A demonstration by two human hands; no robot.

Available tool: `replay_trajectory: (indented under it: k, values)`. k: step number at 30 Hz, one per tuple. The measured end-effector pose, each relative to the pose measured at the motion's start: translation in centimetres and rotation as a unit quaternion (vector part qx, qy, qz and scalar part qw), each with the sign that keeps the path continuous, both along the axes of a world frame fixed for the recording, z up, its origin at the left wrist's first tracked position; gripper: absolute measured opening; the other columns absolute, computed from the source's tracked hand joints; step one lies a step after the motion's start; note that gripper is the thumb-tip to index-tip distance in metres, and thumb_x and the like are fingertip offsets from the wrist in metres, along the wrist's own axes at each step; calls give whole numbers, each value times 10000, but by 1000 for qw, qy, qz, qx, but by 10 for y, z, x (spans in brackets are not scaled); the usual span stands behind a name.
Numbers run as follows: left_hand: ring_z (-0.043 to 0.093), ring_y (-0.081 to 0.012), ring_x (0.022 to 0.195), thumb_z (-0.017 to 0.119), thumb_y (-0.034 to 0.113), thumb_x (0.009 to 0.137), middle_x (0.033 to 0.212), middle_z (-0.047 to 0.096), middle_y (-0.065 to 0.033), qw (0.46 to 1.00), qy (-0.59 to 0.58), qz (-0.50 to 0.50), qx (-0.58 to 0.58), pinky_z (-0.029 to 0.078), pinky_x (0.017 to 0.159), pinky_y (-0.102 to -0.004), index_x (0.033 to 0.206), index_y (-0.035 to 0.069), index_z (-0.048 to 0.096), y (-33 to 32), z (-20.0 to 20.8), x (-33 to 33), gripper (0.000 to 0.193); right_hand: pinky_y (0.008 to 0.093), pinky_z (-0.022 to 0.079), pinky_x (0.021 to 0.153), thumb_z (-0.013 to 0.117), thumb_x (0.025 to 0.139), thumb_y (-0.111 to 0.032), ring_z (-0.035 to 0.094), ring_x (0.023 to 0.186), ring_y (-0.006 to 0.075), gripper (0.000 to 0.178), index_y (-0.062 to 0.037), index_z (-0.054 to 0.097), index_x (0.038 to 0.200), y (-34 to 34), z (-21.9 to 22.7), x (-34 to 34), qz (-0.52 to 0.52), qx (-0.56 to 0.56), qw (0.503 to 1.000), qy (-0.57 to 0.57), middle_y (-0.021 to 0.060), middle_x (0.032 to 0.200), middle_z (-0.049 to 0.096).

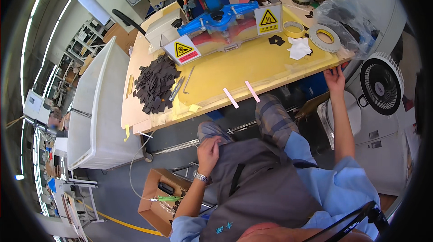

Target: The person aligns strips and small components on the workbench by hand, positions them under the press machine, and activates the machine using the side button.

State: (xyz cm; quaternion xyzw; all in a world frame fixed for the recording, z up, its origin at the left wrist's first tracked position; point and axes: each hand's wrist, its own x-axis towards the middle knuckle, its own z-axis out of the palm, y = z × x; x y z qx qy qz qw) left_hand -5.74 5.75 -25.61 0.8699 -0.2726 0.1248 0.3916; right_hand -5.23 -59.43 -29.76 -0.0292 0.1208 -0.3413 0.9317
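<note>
Fingers of the left hand are lying curled over the lap at the edge of the dark apron, and the view is not showing whether they are holding anything. A metal band is circling that wrist. The right hand is resting at the edge of the counter near its right front corner, its fingers standing loosely open and appearing to touch that edge. Two pink strips are lying side by side, apart from each other, at the counter's front edge, to the left of the right hand. Farther left, a metal tool and a bent rod are lying just beside a heap of black pieces. A blue press is standing behind the strips, with warning signs showing on its clear guard. Right of the press, a yellow roll, a white roll and a crumpled tissue are sitting close together, and a clear bag is lying just beside the white roll. A fan is standing to the right of the right hand. An open box is resting near the left forearm.
</note>
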Motion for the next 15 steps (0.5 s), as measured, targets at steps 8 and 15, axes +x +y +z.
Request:
replay_trajectory:
  k: [8, 15]
  values:
    - [728, -235, 773, 677, -38, 993, 928, 764, -111, 982, -179, 62, 5, 555, 676, -343, 1064, 8, 762, -1, 185, 60, 120, 505, 419, 1211, 721, 1078, -296, 471, 1412, 352, 482, 11, 599, 1428, 11, 1, -7, 8, 28, 999, -35, 195, 1493, 463]
    - [687, -353, 921, 740, 91, 956, 948, 735, -149, 952, -205, 54, 222, 551, 818, -472, 1073, 21, 757, -23, 199, 142, 138, 284, 549, 784, 683, 1096, -231, 655, 858, 127, 357, 8, 658, 1360, 75, 23, -76, 230, -174, 954, 76, 68, 1116, 715]
